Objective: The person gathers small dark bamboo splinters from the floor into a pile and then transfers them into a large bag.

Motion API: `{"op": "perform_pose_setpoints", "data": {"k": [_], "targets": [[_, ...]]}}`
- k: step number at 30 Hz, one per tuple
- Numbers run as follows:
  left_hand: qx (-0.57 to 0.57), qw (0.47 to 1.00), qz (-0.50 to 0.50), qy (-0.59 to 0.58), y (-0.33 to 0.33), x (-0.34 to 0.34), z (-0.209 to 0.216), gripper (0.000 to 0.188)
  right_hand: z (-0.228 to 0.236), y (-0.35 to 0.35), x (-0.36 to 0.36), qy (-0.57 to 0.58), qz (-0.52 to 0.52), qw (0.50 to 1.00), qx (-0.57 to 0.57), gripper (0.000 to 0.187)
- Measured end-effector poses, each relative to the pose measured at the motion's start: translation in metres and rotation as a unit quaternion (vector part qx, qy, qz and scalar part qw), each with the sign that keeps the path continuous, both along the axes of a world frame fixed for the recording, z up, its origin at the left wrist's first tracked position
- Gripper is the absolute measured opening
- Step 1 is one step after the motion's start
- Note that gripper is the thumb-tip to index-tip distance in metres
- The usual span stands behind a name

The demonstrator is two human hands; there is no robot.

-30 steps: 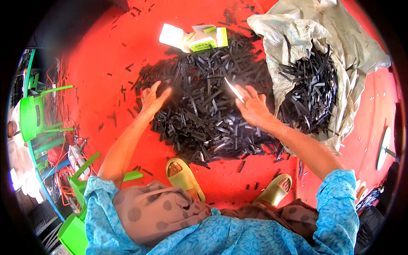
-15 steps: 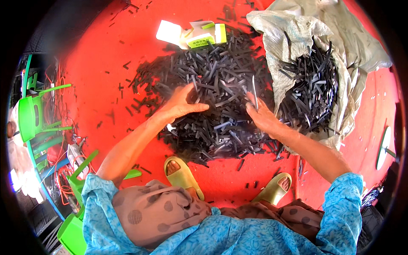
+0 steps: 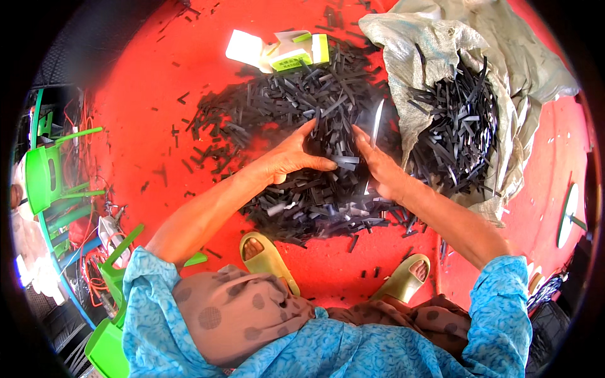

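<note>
A heap of short black strips [image 3: 252,113] lies in front of me, thin and flat like cut plastic or rubber. My left hand [image 3: 293,156] curves around one side of a raised bunch of strips [image 3: 334,135], its thumb pressed at the near end. On the other side, my right hand [image 3: 383,169] presses its fingers against the same bunch. A thin, shiny knife-like blade [image 3: 377,123] also sits in my right hand, sticking up past the fingers; its handle is hidden.
At the heap's far edge lies an open white and yellow-green carton [image 3: 293,51]. An opened woven sack [image 3: 403,57] holding more strips stands at the right. Green plastic chairs [image 3: 39,179] are at the left. My yellow-green sandals [image 3: 268,258] rest on the red floor [image 3: 138,113].
Both hands have come closer together, closing around a bunch of strips between them. The bunch now stands up from the heap. The blade has tilted within my right hand.
</note>
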State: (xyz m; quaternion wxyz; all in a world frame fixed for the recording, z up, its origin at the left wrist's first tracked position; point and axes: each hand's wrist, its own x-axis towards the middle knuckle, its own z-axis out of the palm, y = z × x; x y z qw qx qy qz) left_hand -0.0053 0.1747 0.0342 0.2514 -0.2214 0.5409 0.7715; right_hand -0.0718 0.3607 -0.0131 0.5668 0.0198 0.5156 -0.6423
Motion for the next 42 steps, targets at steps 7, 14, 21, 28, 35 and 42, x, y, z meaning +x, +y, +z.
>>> {"op": "perform_pose_setpoints", "data": {"k": [7,14,21,28,35,42], "targets": [[0.073,0.995,0.063,0.010,0.006,0.001,-0.013,0.092,0.025,-0.008,0.005,-0.140,-0.063,0.988,-0.015,0.048],[0.069,0.993,0.097,0.023,0.016,0.001,0.028,0.088,0.042,-0.004,-0.002,-0.149,-0.053,0.987,-0.040,0.051],[0.101,0.987,0.060,0.111,0.050,-0.040,0.067,0.078,0.110,0.029,-0.034,-0.080,-0.070,0.994,-0.009,0.048],[0.059,0.979,-0.008,0.195,0.138,-0.136,0.088,0.078,0.124,0.140,-0.123,-0.042,-0.054,0.978,-0.197,0.025],[-0.378,0.880,0.014,0.286,0.226,-0.190,-0.026,0.082,0.084,0.176,-0.169,0.309,-0.124,0.889,0.314,0.045],[-0.427,0.826,-0.185,0.316,0.198,-0.178,0.012,0.096,0.081,0.192,-0.168,0.367,-0.009,0.870,0.329,0.056]]}}
